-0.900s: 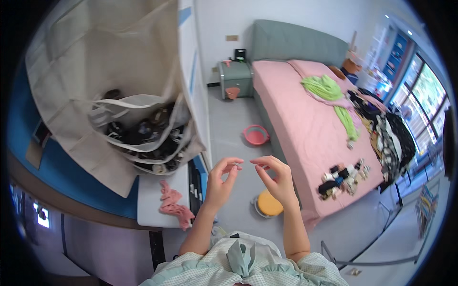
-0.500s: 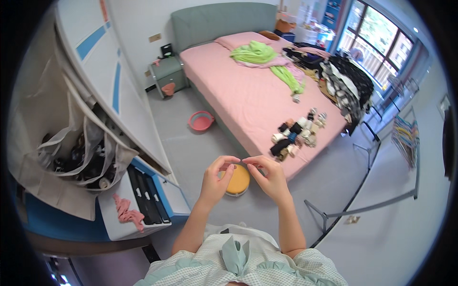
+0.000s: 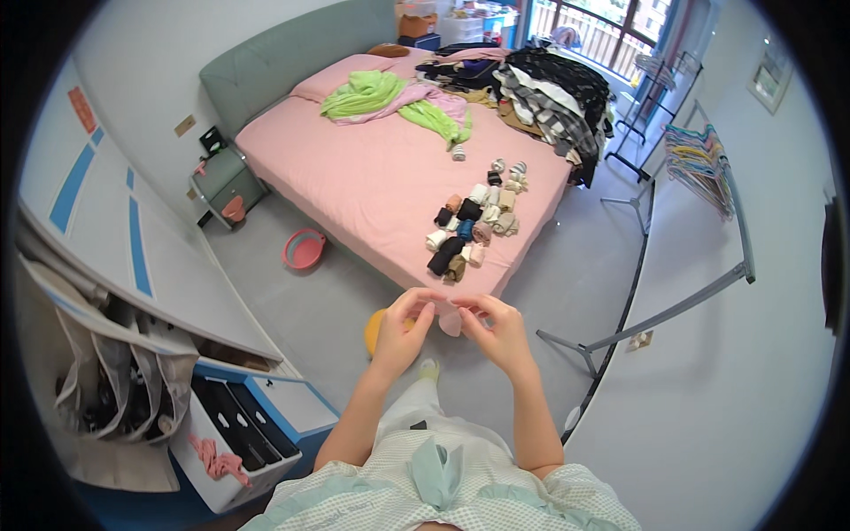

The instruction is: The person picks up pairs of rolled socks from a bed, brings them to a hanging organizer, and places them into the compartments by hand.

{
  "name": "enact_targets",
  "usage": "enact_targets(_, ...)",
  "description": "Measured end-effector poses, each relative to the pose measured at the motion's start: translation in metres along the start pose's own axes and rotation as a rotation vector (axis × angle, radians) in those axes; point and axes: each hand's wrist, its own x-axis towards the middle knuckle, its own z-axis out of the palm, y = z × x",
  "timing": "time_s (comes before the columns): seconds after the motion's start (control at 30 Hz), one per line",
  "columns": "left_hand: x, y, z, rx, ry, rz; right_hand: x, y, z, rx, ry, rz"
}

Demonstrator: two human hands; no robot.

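Between my two hands hangs a small, thin, pale pink piece of cloth (image 3: 450, 321); it looks like a sock, but its full shape is not plain. My left hand (image 3: 406, 329) pinches it from the left side, thumb against fingers. From the right, my right hand (image 3: 490, 329) grips it the same way, with the fingertips of both hands close together. Just beyond them, on the corner of the pink bed (image 3: 372, 195), lie several rolled-up socks (image 3: 469, 211) in black, white, beige, brown and blue. One striped roll (image 3: 458, 153) lies apart from the others.
A yellow round-topped object (image 3: 376, 334) stands on the floor, partly behind my left hand. Left are a pink basin (image 3: 304, 250), a nightstand (image 3: 228, 184) and an open drawer (image 3: 232, 451). Clothes (image 3: 549, 97) pile on the bed's far side. A metal rack (image 3: 664, 305) with hangers stands right.
My view has turned right and I have come nearer the bed. Pale pink cloth now shows between my hands, where none was visible before. My foot has come into view.
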Motion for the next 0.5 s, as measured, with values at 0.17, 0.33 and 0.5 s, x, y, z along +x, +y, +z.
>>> enact_targets(0.17,0.054,-0.027,0.017,-0.082,-0.023,0.001,0.030,0.029,-0.013,-0.033,0.056,0.108)
enact_targets(0.33,0.130,-0.061,0.017,-0.077,-0.026,-0.003,0.088,0.071,-0.015,-0.047,0.086,0.161)
enact_targets(0.5,0.199,-0.079,0.019,-0.087,-0.064,-0.010,0.152,0.100,-0.021,-0.093,0.080,0.182)
